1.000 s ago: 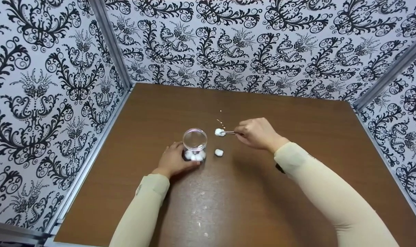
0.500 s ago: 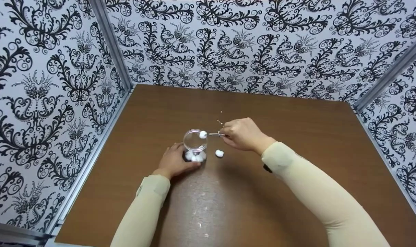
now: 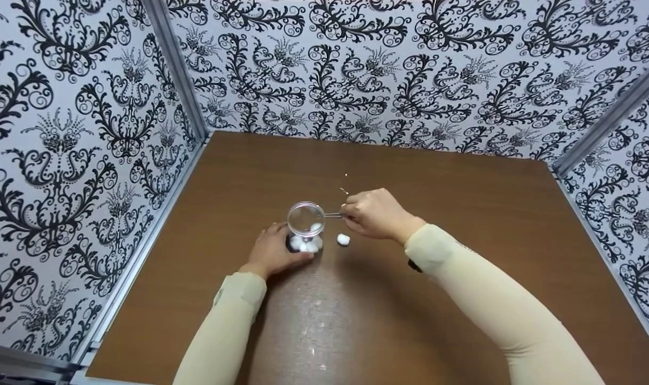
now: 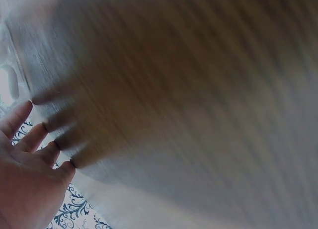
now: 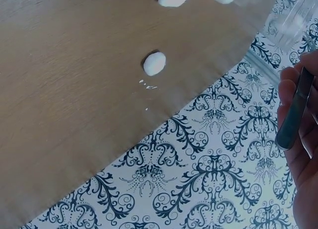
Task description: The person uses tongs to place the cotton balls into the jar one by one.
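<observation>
Two hands are at work over the table (image 3: 436, 315). Left hand (image 3: 273, 250): cupped round the lower side of an upright clear jar (image 3: 306, 234), thumb across the front. Right hand (image 3: 376, 214): pinching metal tweezers (image 3: 333, 215), which reach from the right to the jar's rim. Jar contents: several cotton balls (image 3: 306, 245) at the bottom; one upper ball (image 3: 317, 228) shows near the mouth, and I cannot tell whether the tips touch it. Nearby obstacles: a loose ball (image 3: 343, 239) just right of the jar; a second loose ball (image 5: 155, 63) beside white crumbs (image 5: 149, 86), visible in the right wrist view. Surround: patterned panels (image 3: 356, 69) and metal posts (image 3: 177, 69).
</observation>
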